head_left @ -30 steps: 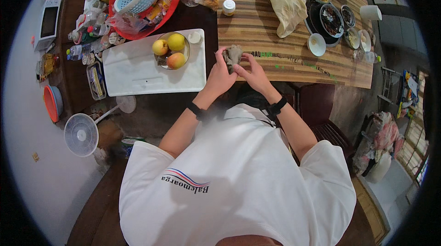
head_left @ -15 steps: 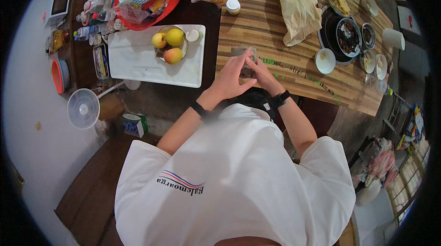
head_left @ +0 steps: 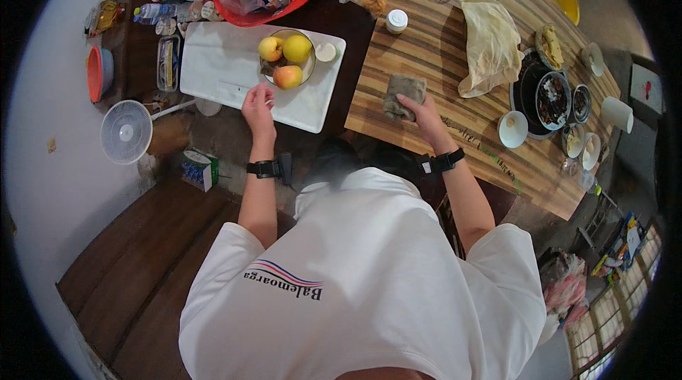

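Note:
My right hand (head_left: 428,120) holds a folded grey-brown cloth (head_left: 403,93) at the near left part of the striped wooden table. Its thumb lies on top, and the cloth hides the other fingers. My left hand (head_left: 258,109) is over the near edge of a white tray (head_left: 213,60), its fingers loosely bent and slightly apart, with nothing visible in them. Just beyond it, a clear bowl (head_left: 310,67) on the tray carries a few yellow-red apples (head_left: 288,77). A small round white lid (head_left: 326,52) lies beside the bowl.
A white-capped jar (head_left: 396,21) and a crumpled pale cloth (head_left: 490,46) are on the striped table (head_left: 376,57). Bowls of food and a black tray (head_left: 522,99) crowd its right side. A red basin (head_left: 241,19) stands behind the white tray; a white fan (head_left: 126,131) is at left.
My hands were together over the grey-brown cloth and have parted. The left has moved left to the white tray; the right now grips the cloth, slightly farther right. The view has shifted.

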### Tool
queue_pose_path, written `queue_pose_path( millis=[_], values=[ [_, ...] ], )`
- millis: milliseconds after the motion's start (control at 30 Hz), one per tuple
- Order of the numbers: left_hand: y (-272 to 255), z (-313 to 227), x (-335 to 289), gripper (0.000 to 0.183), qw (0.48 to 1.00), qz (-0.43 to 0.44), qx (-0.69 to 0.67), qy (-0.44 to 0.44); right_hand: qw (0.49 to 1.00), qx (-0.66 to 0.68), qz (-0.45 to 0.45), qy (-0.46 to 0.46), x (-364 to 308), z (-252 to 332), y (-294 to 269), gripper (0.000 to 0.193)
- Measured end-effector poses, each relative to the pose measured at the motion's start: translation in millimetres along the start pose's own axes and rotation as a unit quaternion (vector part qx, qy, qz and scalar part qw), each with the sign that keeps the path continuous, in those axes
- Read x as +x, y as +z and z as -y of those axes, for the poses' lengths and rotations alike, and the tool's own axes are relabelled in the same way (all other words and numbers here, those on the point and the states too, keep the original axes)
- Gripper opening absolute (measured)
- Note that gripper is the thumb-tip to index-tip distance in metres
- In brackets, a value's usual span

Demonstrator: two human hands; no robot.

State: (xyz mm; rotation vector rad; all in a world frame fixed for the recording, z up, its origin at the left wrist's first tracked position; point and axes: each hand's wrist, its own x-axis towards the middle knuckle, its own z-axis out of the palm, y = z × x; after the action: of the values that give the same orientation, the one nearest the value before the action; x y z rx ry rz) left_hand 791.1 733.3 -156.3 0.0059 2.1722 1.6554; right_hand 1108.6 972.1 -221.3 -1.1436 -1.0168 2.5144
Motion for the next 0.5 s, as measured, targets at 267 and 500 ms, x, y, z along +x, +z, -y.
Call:
queue_pose_path(
  millis=[267, 500],
  values=[
    [31.9, -10.7, 35.3, 0.039, 0.905, 0.192, 0.276, 0.261, 0.995, 0.003, -0.1, -0.029, -26.9, 7.6, 43.7, 0.035],
    [111.5, -22.1, 42.5, 0.072, 0.766, 0.296, 0.452, 0.347, 0.991, 0.051, -0.106, -0.071, -46.6, 3.2, 60.2, 0.036]
  ],
)
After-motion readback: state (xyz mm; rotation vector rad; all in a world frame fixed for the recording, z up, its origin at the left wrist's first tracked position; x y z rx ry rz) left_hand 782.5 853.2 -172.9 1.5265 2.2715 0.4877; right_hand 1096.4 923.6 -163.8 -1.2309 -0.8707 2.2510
